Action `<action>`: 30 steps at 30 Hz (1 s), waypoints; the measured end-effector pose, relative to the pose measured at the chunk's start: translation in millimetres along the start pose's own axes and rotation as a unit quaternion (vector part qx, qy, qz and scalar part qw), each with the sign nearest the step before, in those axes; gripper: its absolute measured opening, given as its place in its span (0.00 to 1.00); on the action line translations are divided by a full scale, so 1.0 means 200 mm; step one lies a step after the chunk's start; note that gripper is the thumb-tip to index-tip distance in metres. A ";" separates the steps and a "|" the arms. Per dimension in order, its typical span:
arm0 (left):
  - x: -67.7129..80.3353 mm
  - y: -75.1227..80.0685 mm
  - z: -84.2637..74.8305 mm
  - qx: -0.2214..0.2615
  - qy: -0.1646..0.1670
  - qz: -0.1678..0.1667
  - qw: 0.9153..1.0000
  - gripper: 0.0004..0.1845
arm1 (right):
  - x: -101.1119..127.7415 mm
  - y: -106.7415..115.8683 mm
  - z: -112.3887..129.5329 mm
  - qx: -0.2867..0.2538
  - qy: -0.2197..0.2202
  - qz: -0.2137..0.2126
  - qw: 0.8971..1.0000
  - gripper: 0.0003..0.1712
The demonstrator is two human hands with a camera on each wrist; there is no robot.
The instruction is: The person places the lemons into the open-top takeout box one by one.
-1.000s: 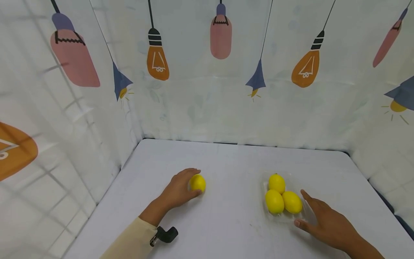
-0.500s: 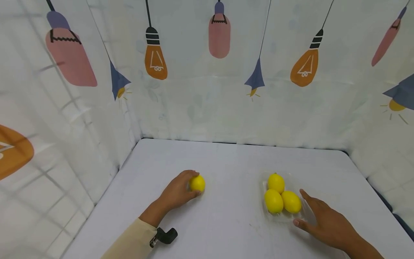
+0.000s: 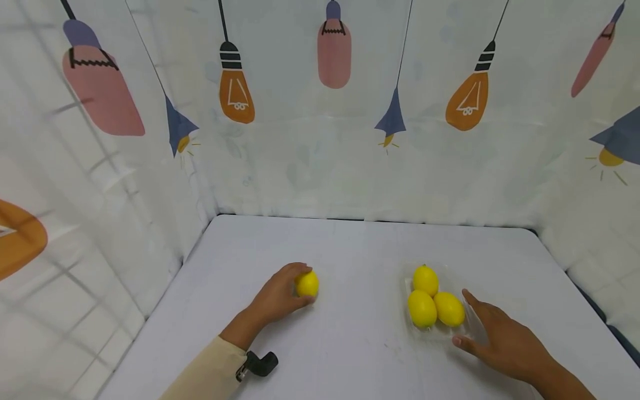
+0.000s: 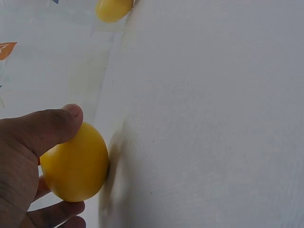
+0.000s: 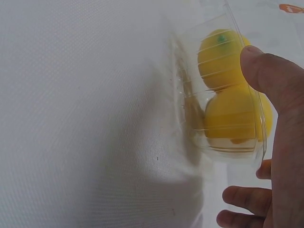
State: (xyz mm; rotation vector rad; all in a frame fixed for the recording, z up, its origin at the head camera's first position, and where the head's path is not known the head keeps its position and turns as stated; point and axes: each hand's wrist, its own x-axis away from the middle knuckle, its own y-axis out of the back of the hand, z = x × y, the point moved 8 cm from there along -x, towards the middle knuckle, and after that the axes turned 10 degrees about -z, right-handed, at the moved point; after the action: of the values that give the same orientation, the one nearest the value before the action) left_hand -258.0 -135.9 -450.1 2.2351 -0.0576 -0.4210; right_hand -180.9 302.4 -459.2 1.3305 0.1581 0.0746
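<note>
The left hand [image 3: 277, 294] curls round a lemon [image 3: 307, 284] on the table [image 3: 350, 344], left of centre; thumb and fingers pinch it from both sides. From the head view the lemon looks almost round, its long axis hard to read. The left wrist view shows more: the lemon [image 4: 76, 162] is an oval resting on the cloth, the thumb [image 4: 52, 126] on one side and fingertips below, its long axis running roughly along the thumb.

Well to the right lies a clear tray [image 3: 440, 333] with three lemons [image 3: 433, 300] touching one another: one far, two near, the near two lying with long axes slanting toward the far one. The right hand [image 3: 502, 341] rests at the tray's near right corner, fingers straight and spread, thumb at the near edge, forefinger along the right side. The right wrist view shows the tray wall [image 5: 223, 90] as ribbed clear plastic with the thumb [image 5: 270, 76] against it, and a green stem mark on one lemon [image 5: 221, 57], unseen from the head.
</note>
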 end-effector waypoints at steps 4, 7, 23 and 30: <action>-0.01 -0.01 -0.02 0.011 -0.007 -0.001 1.000 0.35 | 0.00 0.00 0.00 -0.001 -0.001 -0.001 1.000 0.68; -0.02 -0.02 -0.03 0.021 -0.005 0.005 1.000 0.35 | 0.00 0.00 0.00 0.001 -0.003 0.002 1.000 0.69; -0.11 -0.17 -0.24 0.047 -0.054 0.049 0.996 0.29 | 0.00 -0.01 -0.01 0.003 -0.003 0.001 1.000 0.68; -0.12 -0.21 -0.23 0.014 -0.040 0.079 0.996 0.32 | 0.01 -0.01 0.00 -0.004 0.012 -0.019 1.000 0.65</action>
State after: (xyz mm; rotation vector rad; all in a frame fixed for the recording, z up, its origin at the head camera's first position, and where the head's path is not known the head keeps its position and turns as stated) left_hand -269.8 -70.3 -448.1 2.2211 -0.2819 -0.4241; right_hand -179.5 303.2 -460.5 1.3182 0.2029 0.0593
